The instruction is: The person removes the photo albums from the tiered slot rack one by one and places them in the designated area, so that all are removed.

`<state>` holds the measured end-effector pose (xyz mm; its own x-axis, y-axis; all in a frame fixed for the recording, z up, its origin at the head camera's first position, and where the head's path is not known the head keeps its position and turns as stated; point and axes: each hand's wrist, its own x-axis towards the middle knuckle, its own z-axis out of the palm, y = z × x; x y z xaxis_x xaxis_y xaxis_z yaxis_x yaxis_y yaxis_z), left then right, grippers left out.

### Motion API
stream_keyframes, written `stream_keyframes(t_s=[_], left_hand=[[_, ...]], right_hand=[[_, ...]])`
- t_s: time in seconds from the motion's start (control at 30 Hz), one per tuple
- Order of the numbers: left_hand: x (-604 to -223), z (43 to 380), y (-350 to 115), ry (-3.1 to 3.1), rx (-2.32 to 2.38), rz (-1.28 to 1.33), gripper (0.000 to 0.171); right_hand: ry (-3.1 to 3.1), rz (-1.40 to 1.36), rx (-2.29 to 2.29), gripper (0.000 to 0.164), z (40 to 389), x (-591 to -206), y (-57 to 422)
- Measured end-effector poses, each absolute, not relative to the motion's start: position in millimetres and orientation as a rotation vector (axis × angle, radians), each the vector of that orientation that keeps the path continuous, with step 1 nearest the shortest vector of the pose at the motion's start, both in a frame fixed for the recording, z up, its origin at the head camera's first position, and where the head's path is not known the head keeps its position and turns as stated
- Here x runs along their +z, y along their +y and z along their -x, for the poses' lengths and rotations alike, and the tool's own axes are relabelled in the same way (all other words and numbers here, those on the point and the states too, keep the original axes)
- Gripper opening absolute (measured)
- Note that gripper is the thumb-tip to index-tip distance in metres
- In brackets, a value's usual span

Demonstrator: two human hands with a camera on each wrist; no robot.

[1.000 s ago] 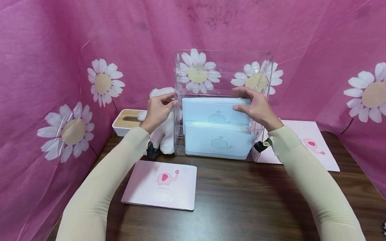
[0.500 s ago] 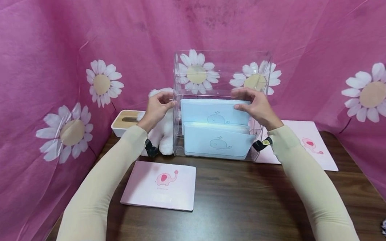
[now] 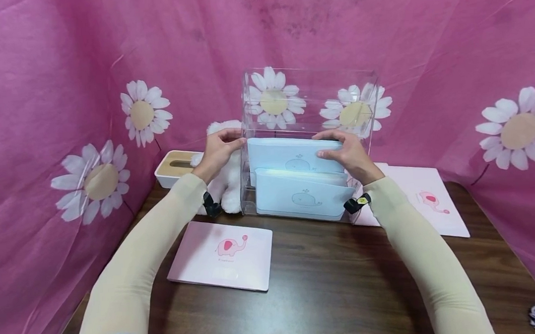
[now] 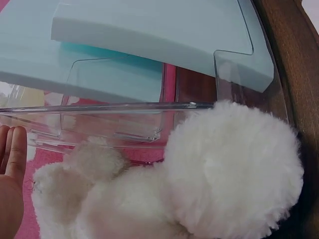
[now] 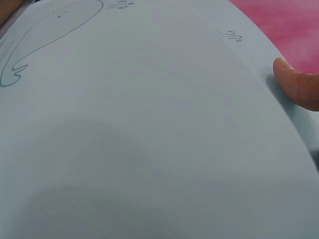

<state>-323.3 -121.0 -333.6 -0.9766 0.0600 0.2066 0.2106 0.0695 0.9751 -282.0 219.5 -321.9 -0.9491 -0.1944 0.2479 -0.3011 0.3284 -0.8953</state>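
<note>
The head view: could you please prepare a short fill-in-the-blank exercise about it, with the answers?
The right hand pinches the rear blue booklet, printed with a ____.
The white plush toy is beside the clear rack, on the person's ____.
The pink booklet nearest the person shows an ____.
Answers: whale; left; elephant.

Pink booklet (image 3: pixel 250 269), lying flat at lower left: one small word, slightly blurred, reads "Elephant", printed under the elephant drawing (image 3: pixel 231 246).
Front blue booklet (image 3: pixel 278 196): any lettering near its whale drawing (image 3: pixel 304 199) is too small to read.
Rear blue booklet (image 3: pixel 273 154): lettering cannot be made out.
</note>
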Motion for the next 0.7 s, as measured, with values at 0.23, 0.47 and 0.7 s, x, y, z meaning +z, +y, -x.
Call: stream_keyframes(t_s=[0.23,0.47,0.7], left_hand=[[-334.9,323.4,-118.6,-2.193,-2.078,0.219,0.029],[-333.8,321.6,-118.0,-2.177,-2.106,0.137,0.028],[-335.7,320.1,-117.8,-2.138,-2.17,0.116,0.03]], right_hand=[[-2.485,-0.447,1.695,0.043,283.5,-321.0,216.3],[-2.509,-0.461,1.613,0.042,286.7,-321.3,213.3],[-2.489,-0.412,1.636,0.038,285.5,-322.3,211.7]])
